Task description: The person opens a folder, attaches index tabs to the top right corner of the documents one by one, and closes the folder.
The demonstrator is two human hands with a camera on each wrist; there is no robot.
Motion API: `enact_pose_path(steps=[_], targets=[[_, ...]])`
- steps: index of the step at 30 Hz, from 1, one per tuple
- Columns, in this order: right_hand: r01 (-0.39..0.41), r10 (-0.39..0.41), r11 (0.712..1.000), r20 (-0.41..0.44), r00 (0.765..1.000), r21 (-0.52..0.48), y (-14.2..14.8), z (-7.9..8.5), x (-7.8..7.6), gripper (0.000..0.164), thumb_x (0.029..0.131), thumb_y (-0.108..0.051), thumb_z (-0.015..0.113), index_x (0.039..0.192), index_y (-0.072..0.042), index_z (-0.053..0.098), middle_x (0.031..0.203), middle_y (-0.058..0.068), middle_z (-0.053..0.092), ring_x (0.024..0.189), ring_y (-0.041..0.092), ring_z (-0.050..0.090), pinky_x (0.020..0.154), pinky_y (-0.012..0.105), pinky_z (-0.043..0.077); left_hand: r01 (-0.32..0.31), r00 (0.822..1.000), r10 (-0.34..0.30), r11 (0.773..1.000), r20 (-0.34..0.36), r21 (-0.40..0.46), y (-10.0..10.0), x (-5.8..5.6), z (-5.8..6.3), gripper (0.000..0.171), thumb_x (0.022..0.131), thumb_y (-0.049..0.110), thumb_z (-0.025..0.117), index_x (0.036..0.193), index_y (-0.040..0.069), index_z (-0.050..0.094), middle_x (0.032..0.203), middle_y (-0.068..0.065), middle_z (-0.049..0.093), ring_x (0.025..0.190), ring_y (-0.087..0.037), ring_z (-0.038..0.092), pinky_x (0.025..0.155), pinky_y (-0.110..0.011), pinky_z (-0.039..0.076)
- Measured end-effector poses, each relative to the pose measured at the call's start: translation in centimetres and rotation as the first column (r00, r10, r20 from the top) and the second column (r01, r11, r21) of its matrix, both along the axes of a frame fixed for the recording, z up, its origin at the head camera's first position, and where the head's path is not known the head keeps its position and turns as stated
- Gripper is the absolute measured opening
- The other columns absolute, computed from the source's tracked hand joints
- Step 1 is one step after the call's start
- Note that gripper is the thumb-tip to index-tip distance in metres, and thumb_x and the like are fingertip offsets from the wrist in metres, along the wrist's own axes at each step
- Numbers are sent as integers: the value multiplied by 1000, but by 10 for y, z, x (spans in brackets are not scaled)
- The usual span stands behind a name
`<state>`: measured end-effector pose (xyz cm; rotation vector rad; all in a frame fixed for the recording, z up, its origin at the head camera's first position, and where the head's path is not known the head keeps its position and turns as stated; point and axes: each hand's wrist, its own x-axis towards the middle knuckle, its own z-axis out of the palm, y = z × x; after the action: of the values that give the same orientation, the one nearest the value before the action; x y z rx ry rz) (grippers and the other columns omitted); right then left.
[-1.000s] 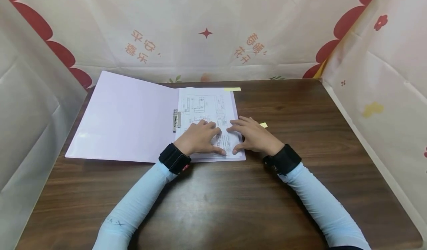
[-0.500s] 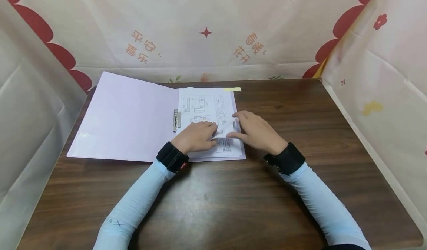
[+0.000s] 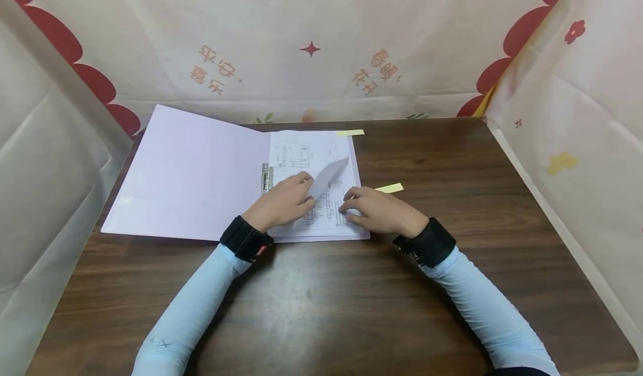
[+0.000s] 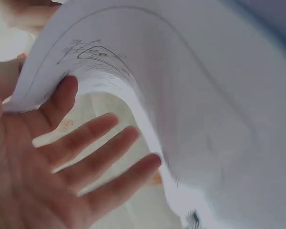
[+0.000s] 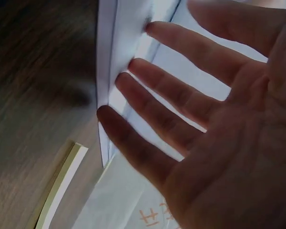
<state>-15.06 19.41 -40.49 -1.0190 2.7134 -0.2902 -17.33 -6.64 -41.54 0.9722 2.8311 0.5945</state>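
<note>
A pale lilac folder [image 3: 186,181] lies spread on the table, with printed technical drawings [image 3: 293,147] in its right half beside a metal clip [image 3: 267,178]. My left hand [image 3: 278,202] pinches the edge of the top sheet [image 3: 330,174], which curls up and leftward off the pages beneath. In the left wrist view, this sheet [image 4: 152,57] bends in a wide arc by the thumb and forefinger, the other fingers stretched out. My right hand [image 3: 384,211] rests its fingertips at the right part of the pages; the right wrist view shows its fingers [image 5: 167,119] nearly straight along the folder's edge.
A yellow tab [image 3: 350,133] sticks out at the pages' top right corner. Beyond the right hand lies a thin yellow strip [image 3: 390,188] on the dark wooden table [image 3: 452,169]. Printed cloth [image 3: 311,75] hangs behind and at both sides.
The sheet's lower right corner has been lifted and folded over to the left, now held by the left hand, which moved left. The right hand turned up the corner, then went back down.
</note>
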Motion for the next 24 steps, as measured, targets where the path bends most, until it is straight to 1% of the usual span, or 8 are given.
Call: enact_pose_path(steps=[3, 5, 7, 10, 13, 15, 18, 24], targets=[[9, -9, 1000, 9, 1000, 10, -1, -1, 2, 30, 101, -24, 64, 126, -11, 74, 135, 11, 64, 119, 27, 59, 100, 44, 52, -84, 986, 85, 996, -141, 10, -15, 8, 8, 40, 99, 24, 58, 126, -4, 66, 122, -14, 67, 99, -26, 66, 82, -40, 60], [9, -9, 1000, 20, 1000, 3, -1, 0, 2, 31, 100, -24, 65, 126, -11, 74, 135, 11, 63, 119, 27, 58, 101, 44, 52, -152, 958, 155, 988, -243, 31, -29, 16, 15, 32, 97, 22, 62, 113, -4, 70, 110, -15, 69, 86, -27, 65, 69, -39, 59], [5, -5, 1000, 21, 1000, -3, -1, 1, 2, 31, 100, -23, 64, 126, -10, 74, 135, 12, 63, 118, 28, 58, 100, 44, 51, -225, 913, 234, 972, -334, 66, -44, 24, 21, 27, 95, 21, 64, 105, -4, 71, 101, -15, 70, 77, -27, 63, 60, -39, 56], [6, -6, 1000, 15, 1000, -7, -2, 1, 2, 30, 100, -23, 65, 125, -10, 74, 134, 12, 64, 117, 28, 58, 99, 44, 51, -325, 830, 348, 937, -436, 130, -68, 36, 28, 22, 92, 18, 68, 87, -3, 67, 84, -14, 66, 63, -26, 55, 48, -37, 48], [9, -8, 1000, 14, 1000, -12, -3, 0, 2, 30, 100, -22, 65, 125, -10, 74, 133, 12, 64, 117, 28, 58, 98, 43, 51, -424, 754, 449, 890, -480, 166, -93, 50, 29, 28, 89, 17, 68, 69, 0, 57, 65, -10, 54, 53, -22, 42, 40, -33, 34], [5, -4, 1000, 15, 1000, -13, -3, 0, 2, 30, 100, -22, 64, 125, -10, 74, 133, 12, 64, 117, 29, 58, 99, 44, 51, -485, 724, 503, 858, -472, 170, -108, 59, 27, 36, 88, 14, 67, 60, 4, 47, 56, -7, 40, 50, -20, 32, 39, -31, 24], [0, 0, 1000, 9, 1000, -8, -4, 0, 2, 30, 100, -22, 64, 125, -9, 74, 133, 13, 64, 117, 29, 58, 99, 44, 51, -546, 713, 551, 824, -434, 149, -126, 71, 19, 41, 87, 11, 65, 54, 6, 41, 52, -3, 28, 48, -18, 23, 39, -29, 16], [9, -9, 1000, 10, 1000, -5, -3, 2, 4, 30, 99, -22, 65, 125, -8, 74, 132, 14, 64, 114, 29, 57, 95, 43, 50, -596, 750, 577, 802, -322, 49, -141, 79, 3, 44, 88, 7, 62, 48, 8, 41, 48, 0, 27, 44, -15, 23, 38, -27, 17]])
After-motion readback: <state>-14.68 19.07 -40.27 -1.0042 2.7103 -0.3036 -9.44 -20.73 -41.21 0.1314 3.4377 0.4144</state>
